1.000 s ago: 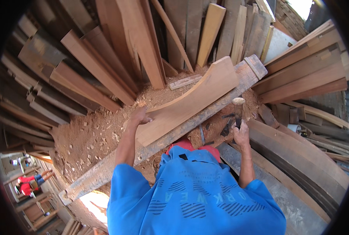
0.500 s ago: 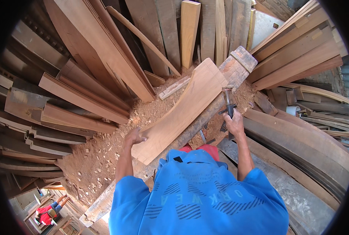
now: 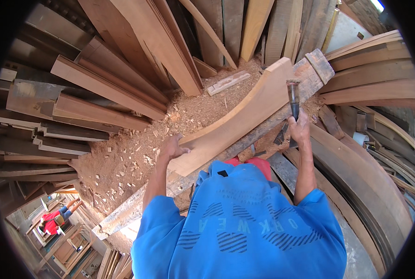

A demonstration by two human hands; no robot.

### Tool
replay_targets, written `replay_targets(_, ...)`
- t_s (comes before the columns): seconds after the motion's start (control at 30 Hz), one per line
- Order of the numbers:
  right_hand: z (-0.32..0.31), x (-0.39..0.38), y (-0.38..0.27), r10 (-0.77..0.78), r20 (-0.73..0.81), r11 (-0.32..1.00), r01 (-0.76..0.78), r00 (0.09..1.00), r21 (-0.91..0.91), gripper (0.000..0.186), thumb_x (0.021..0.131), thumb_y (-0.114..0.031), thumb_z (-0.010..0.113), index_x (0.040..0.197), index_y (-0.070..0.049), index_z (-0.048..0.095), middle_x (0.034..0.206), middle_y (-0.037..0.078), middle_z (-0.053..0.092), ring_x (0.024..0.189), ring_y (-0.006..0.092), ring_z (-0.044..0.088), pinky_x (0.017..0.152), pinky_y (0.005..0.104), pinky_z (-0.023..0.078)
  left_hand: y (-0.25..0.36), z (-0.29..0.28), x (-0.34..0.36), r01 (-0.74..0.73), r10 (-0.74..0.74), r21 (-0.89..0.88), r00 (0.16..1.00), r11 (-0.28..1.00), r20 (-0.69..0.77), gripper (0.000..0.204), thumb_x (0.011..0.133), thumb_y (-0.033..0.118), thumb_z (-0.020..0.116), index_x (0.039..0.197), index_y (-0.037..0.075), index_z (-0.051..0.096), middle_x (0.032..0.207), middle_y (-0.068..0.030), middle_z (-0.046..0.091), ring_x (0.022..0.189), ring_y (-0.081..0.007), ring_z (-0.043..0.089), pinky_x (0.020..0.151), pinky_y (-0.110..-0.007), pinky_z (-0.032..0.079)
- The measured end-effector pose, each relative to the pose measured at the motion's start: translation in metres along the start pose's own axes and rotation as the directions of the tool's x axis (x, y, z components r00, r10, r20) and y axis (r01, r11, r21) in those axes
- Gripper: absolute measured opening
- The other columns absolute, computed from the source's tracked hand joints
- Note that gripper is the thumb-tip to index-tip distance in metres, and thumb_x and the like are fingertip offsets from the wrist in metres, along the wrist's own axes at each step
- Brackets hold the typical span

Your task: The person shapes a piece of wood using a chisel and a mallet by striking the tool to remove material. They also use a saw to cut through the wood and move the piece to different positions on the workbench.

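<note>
A pale brown board (image 3: 244, 121) with a curved far edge lies along a worn wooden bench beam (image 3: 310, 72), tilted so its thick curved side shows. My left hand (image 3: 173, 149) grips the board's left end, thumb over the face and fingers around the far edge. My right hand (image 3: 299, 126) is closed round a dark-handled tool (image 3: 293, 95) that looks like a chisel, its flared, metal-ringed end pointing up. The tool is beside the board's right end; its lower part is hidden by the hand.
Wood chips and sawdust (image 3: 123, 162) cover the ground on the left. Many planks (image 3: 110, 88) lean around the far side. Curved timbers (image 3: 356, 167) are stacked on the right. A person in red (image 3: 52, 222) is at the lower left, among wooden frames.
The board has tipped so its curved side now shows, with my left hand still on its end. My right hand still holds the tool. The whole view has shifted a little.
</note>
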State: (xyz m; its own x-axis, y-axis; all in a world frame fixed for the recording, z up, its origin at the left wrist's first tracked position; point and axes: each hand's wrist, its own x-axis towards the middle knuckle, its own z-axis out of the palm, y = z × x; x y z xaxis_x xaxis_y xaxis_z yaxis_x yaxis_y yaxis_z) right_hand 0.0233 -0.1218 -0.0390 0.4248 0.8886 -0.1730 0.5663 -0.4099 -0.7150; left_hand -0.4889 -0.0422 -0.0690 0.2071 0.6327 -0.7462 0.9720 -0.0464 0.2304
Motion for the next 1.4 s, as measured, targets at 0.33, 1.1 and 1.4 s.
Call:
replay_targets(0.33, -0.041, 0.128, -0.004, -0.176, -0.138, 0.93, 0.119, 0.975, -0.347, 0.028, 0.085, -0.007, 0.059, 0.11, 0.006, 0.063, 0.102, 0.032, 0.068, 0.102, 0.0523, 0.064, 0.091, 0.0561, 0.05, 0.038, 0.008, -0.046, -0.211, 0.241, 0.118, 0.88, 0.97, -0.409, 0.053, 0.066, 0.03, 0.094, 0.108, 0.01, 0.07, 0.103, -0.0106, 0.07, 0.099, -0.0329, 0.067, 0.089, -0.048, 0.05)
replay_targets(1.1, -0.075, 0.045, 0.062, -0.088, 0.101, 0.655, 0.134, 0.991, -0.744, 0.029, 0.076, -0.012, 0.065, 0.102, -0.002, 0.071, 0.109, 0.019, 0.071, 0.107, 0.0425, 0.062, 0.097, 0.0509, 0.05, 0.055, -0.046, 0.02, -0.208, 0.332, 0.407, 0.906, 0.889, -0.263, 0.053, 0.069, 0.034, 0.094, 0.113, 0.019, 0.069, 0.106, -0.0055, 0.072, 0.11, -0.0321, 0.065, 0.091, -0.049, 0.049)
replay_targets(1.4, -0.098, -0.097, 0.113, -0.239, 0.055, 0.841, 0.235, 0.969, -0.487, 0.043, 0.073, -0.007, 0.069, 0.114, 0.002, 0.059, 0.118, 0.024, 0.059, 0.113, 0.0441, 0.056, 0.1, 0.0528, 0.046, 0.071, -0.039, 0.019, -0.22, 0.521, 0.54, 0.691, 0.812, -0.502, 0.048, 0.071, 0.023, 0.089, 0.114, 0.019, 0.068, 0.125, -0.0156, 0.061, 0.117, -0.0365, 0.053, 0.105, -0.049, 0.04)
